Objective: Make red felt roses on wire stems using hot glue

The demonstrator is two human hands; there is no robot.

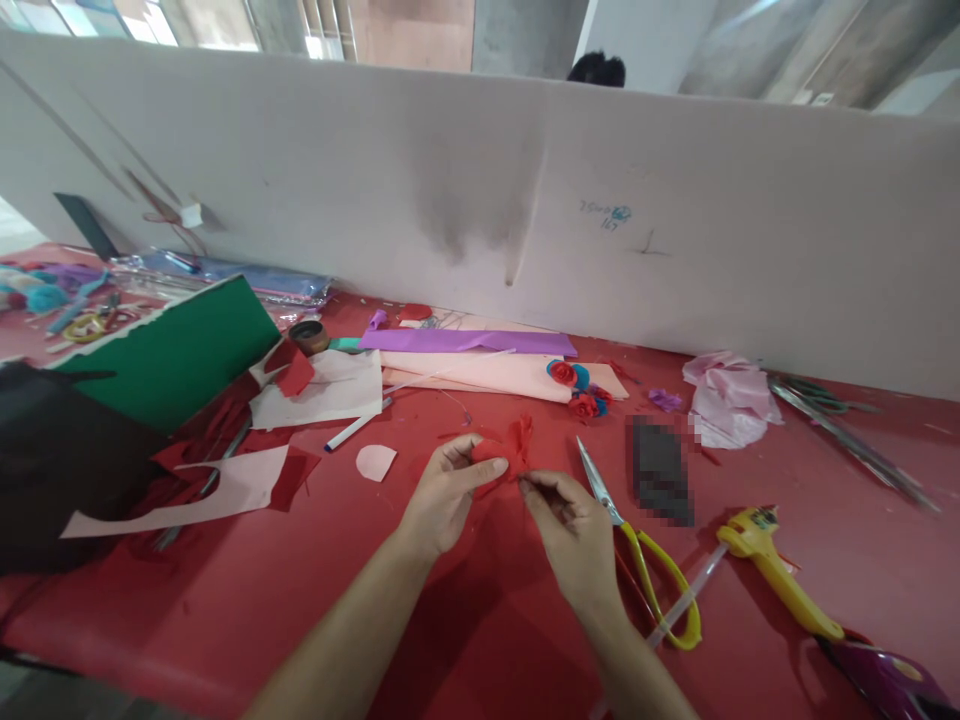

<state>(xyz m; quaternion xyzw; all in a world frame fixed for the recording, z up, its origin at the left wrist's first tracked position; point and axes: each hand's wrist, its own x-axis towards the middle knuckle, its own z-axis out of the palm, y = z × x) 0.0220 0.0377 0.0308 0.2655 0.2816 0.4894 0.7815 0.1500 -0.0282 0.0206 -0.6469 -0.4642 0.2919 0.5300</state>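
Observation:
Near the middle of the red table, my left hand (450,490) pinches a red paper piece (489,455) between thumb and fingers. My right hand (570,520) is closed at the fingertips on the lower end of a twisted red paper strip (523,435), right beside the left fingers. The two red parts meet between my hands; whether they are joined I cannot tell. Scissors with yellow handles (660,580) lie just right of my right hand, blades pointing away. A pale pink paper cutout (376,462) rests left of my left hand.
A yellow glue gun (787,580) lies at the right. Behind my hands are purple paper (465,342), peach paper (480,375) and red-blue paper flowers (568,374). A white partition (337,180) borders the table (300,600). Green board (180,350) and scraps stand left.

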